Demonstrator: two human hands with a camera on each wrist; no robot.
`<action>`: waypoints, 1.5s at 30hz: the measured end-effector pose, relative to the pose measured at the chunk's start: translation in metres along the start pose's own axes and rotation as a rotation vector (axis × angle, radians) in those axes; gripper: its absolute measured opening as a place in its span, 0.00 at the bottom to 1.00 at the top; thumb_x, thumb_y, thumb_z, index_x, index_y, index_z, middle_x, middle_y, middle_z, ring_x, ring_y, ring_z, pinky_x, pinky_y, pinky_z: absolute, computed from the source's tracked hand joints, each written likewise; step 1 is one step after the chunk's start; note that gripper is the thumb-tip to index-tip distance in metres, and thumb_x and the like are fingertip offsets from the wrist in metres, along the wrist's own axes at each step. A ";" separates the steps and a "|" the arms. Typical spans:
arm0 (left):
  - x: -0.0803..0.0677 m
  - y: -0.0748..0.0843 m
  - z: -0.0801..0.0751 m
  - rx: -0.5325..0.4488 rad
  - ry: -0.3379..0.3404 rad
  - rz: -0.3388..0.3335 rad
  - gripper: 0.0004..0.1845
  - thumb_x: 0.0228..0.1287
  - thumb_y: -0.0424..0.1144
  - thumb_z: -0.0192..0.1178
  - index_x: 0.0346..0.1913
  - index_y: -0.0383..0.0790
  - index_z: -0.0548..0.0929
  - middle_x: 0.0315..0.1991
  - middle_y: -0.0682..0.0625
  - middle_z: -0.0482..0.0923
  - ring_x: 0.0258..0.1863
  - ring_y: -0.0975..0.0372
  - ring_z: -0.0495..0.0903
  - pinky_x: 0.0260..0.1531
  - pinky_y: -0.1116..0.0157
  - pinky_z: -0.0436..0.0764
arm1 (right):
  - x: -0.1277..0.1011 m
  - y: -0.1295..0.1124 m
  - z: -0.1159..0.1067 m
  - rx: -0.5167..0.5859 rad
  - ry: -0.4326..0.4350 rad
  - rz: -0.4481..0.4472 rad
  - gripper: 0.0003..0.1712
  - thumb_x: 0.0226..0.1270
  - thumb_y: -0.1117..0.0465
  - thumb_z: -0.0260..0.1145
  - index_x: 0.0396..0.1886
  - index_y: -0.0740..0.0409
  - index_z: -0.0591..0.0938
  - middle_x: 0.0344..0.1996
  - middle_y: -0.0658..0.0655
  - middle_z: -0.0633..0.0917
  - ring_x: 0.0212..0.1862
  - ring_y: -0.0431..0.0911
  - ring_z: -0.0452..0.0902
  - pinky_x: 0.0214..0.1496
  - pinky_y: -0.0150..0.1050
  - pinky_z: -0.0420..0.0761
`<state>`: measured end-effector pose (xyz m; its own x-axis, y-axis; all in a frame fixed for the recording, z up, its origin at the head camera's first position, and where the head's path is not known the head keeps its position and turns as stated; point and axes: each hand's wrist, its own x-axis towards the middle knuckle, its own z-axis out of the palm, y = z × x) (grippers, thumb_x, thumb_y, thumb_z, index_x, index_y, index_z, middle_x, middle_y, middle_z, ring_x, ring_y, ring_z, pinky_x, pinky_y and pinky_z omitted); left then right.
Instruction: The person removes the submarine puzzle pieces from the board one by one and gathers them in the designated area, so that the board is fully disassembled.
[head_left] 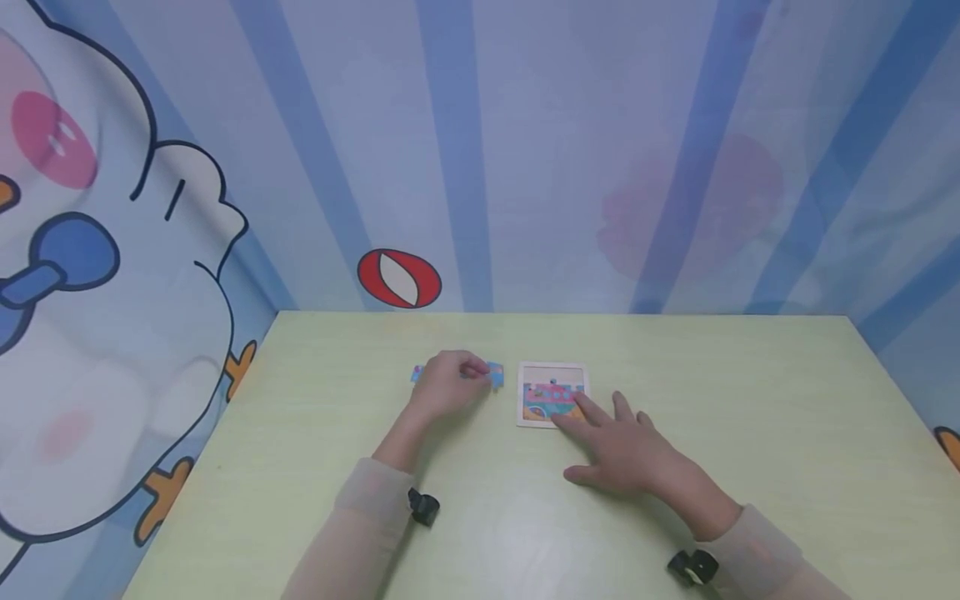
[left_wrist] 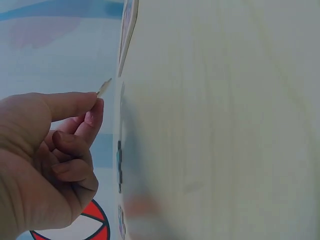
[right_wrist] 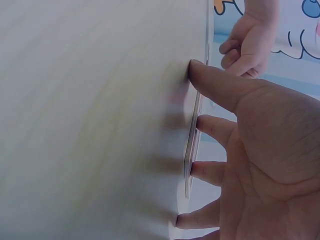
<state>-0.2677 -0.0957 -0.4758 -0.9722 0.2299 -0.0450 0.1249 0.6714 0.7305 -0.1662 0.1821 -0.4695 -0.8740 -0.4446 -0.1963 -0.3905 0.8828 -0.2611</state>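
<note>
My left hand (head_left: pixel 450 383) pinches a small thin puzzle piece (left_wrist: pixel 104 87) between thumb and forefinger, its other fingers curled. The piece is seen nearly edge-on in the left wrist view, raised above the table. In the head view, blue shows at those fingertips, just left of a white-framed picture puzzle (head_left: pixel 553 423). The puzzle has a pink and teal picture, with a pale band across its top part. My right hand (head_left: pixel 626 450) is spread, with fingertips (right_wrist: pixel 200 170) touching the puzzle's right side and the thumb down on the table.
Another blue piece (head_left: pixel 416 374) lies left of my left hand, partly covered by it. A further piece (left_wrist: pixel 119 165) shows edge-on on the table in the left wrist view. The pale table (head_left: pixel 300 500) meets a printed blue-striped backdrop (head_left: pixel 525 167) behind.
</note>
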 end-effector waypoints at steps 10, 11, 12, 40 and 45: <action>0.001 -0.007 -0.001 0.057 0.012 -0.021 0.06 0.69 0.41 0.69 0.44 0.45 0.90 0.37 0.55 0.88 0.43 0.57 0.85 0.70 0.37 0.59 | 0.000 0.002 0.003 0.008 -0.003 0.007 0.46 0.68 0.34 0.67 0.82 0.40 0.64 0.82 0.62 0.56 0.73 0.84 0.47 0.63 0.82 0.58; 0.002 -0.007 0.000 0.060 0.013 -0.022 0.06 0.69 0.41 0.69 0.43 0.44 0.90 0.37 0.54 0.88 0.42 0.57 0.85 0.67 0.39 0.64 | 0.000 0.002 0.003 0.009 -0.003 0.006 0.46 0.68 0.34 0.67 0.82 0.40 0.64 0.82 0.62 0.56 0.73 0.84 0.47 0.63 0.82 0.58; 0.002 -0.008 0.000 0.064 0.013 -0.025 0.05 0.69 0.40 0.69 0.43 0.44 0.90 0.37 0.54 0.88 0.42 0.57 0.85 0.64 0.42 0.69 | 0.000 0.002 0.003 0.010 -0.004 0.006 0.46 0.68 0.34 0.67 0.82 0.39 0.64 0.82 0.62 0.56 0.73 0.84 0.47 0.63 0.82 0.58; 0.001 -0.002 -0.007 0.095 0.035 -0.074 0.11 0.71 0.44 0.61 0.46 0.44 0.90 0.37 0.54 0.86 0.39 0.58 0.82 0.48 0.53 0.80 | -0.001 0.000 -0.001 0.005 -0.004 0.004 0.46 0.69 0.35 0.67 0.82 0.40 0.64 0.81 0.63 0.56 0.73 0.84 0.47 0.63 0.81 0.58; 0.001 0.001 -0.010 0.069 0.040 -0.054 0.14 0.74 0.46 0.61 0.50 0.42 0.90 0.43 0.52 0.87 0.42 0.57 0.82 0.49 0.55 0.82 | -0.001 -0.001 -0.001 0.012 -0.006 0.005 0.46 0.69 0.35 0.68 0.82 0.41 0.65 0.81 0.64 0.56 0.73 0.84 0.47 0.63 0.81 0.58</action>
<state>-0.2708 -0.1023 -0.4683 -0.9849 0.1642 -0.0547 0.0839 0.7295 0.6788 -0.1651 0.1817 -0.4679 -0.8740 -0.4411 -0.2037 -0.3823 0.8831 -0.2718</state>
